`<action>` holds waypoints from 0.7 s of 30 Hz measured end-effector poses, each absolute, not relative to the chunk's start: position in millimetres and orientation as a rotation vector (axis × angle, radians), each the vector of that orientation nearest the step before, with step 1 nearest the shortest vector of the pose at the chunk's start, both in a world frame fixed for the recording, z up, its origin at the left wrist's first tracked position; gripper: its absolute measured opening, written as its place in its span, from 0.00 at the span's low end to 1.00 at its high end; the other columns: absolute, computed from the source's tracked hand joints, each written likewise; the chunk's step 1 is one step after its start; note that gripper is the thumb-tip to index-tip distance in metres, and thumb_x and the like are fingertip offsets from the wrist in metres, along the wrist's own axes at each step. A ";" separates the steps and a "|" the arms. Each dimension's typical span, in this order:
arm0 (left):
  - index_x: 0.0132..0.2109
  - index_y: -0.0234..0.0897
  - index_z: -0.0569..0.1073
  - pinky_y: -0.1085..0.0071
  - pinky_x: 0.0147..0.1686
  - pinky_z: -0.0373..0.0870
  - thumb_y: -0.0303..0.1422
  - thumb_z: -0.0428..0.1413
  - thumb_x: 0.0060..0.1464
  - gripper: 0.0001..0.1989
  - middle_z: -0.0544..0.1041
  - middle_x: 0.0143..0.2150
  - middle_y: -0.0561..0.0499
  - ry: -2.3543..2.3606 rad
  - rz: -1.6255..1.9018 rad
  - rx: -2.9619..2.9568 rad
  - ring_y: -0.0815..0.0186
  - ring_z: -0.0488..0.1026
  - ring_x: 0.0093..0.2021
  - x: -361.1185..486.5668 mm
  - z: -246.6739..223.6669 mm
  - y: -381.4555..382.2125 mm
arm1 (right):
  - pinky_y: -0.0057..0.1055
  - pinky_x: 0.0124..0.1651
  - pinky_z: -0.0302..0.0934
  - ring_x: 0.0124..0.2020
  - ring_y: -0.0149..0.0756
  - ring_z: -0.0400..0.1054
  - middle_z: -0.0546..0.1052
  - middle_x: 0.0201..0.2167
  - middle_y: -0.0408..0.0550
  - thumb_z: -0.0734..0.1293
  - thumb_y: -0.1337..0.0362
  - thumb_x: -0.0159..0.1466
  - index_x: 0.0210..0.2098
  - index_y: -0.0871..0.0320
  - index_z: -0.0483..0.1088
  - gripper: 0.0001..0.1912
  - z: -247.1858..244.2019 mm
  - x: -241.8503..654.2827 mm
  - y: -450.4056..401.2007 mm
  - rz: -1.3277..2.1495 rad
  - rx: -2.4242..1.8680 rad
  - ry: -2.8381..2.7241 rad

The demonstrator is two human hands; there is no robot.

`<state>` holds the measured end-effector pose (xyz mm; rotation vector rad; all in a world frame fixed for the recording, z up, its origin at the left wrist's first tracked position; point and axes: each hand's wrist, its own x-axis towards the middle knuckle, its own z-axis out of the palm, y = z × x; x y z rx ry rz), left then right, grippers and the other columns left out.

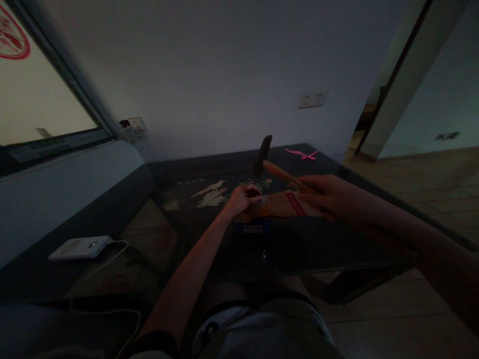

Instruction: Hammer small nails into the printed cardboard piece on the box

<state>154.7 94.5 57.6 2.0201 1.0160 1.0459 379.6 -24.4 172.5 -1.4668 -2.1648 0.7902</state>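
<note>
My right hand (318, 192) is closed round the wooden handle of a hammer (280, 173). The hammer's dark head (263, 155) is raised above the table, a little beyond my left hand. My left hand (245, 199) has its thumb and fingers pinched together over the left part of a flat tan speckled piece (279, 204) with a red printed band. What the pinch holds is too small and dark to make out. Under the near edge of the tan piece shows a blue box-like thing (256, 228) with a pale label.
A dark glossy table (179, 174) with a pale bird-and-flower picture stands against the wall. A white power bank (80, 248) with a white cable lies at the left. Pink ribbon-like strips (305, 155) lie at the far right corner. Wall sockets (313, 99) sit above.
</note>
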 end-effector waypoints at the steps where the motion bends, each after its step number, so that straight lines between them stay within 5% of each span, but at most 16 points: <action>1: 0.32 0.32 0.74 0.71 0.40 0.70 0.26 0.60 0.46 0.03 0.78 0.33 0.49 1.020 1.034 2.009 0.68 0.74 0.34 154.5 58.0 94.3 | 0.23 0.13 0.51 0.11 0.26 0.58 0.65 0.16 0.37 0.60 0.58 0.62 0.40 0.61 0.68 0.13 173.0 378.8 -21.9 0.792 -1.486 -2.208; 6: 0.32 0.32 0.75 0.70 0.39 0.70 0.26 0.60 0.46 0.03 0.78 0.32 0.48 1.024 0.974 1.973 0.67 0.74 0.34 153.9 57.6 95.6 | 0.22 0.15 0.52 0.12 0.25 0.60 0.68 0.19 0.40 0.60 0.60 0.62 0.32 0.60 0.67 0.10 176.6 377.8 -17.7 0.769 -1.538 -2.350; 21: 0.30 0.32 0.75 0.70 0.41 0.69 0.26 0.62 0.44 0.03 0.79 0.32 0.49 0.965 1.018 1.969 0.65 0.75 0.35 156.0 53.2 99.0 | 0.23 0.17 0.52 0.14 0.26 0.61 0.68 0.18 0.40 0.59 0.60 0.63 0.35 0.59 0.67 0.10 184.2 377.4 -18.9 0.590 -1.572 -2.364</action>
